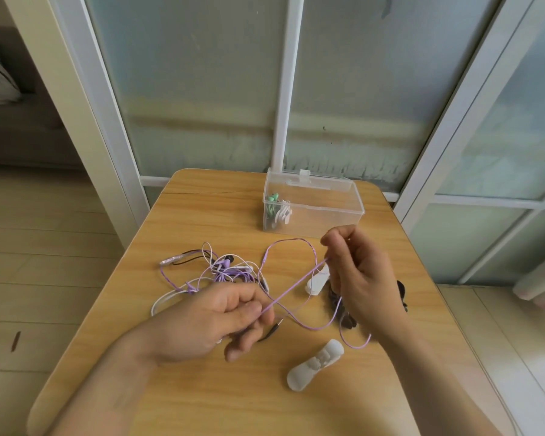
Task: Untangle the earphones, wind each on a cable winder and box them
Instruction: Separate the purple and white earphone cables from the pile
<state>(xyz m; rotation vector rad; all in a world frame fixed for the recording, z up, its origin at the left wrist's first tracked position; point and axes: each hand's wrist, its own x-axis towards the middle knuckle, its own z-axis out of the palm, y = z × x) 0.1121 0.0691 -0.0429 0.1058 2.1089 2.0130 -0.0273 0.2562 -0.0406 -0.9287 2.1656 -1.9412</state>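
the table [202, 401] is light wood-grain, smooth with a soft sheen. the box [321, 212] is clear glossy plastic. the purple cord [296, 283] looks braided, faintly speckled; the white cord [162, 302] is smooth and rubbery. the winder [315, 368] is matt white, soft-looking, maybe silicone. the plug [279, 324] tip shines like metal.

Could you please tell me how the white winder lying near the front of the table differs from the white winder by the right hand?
The front winder lies bare and in full view, untouched, with no cable on it. The far winder is half hidden behind the right hand, and the purple cable runs taut to it from the left hand. Both are white and rest on the wooden table.
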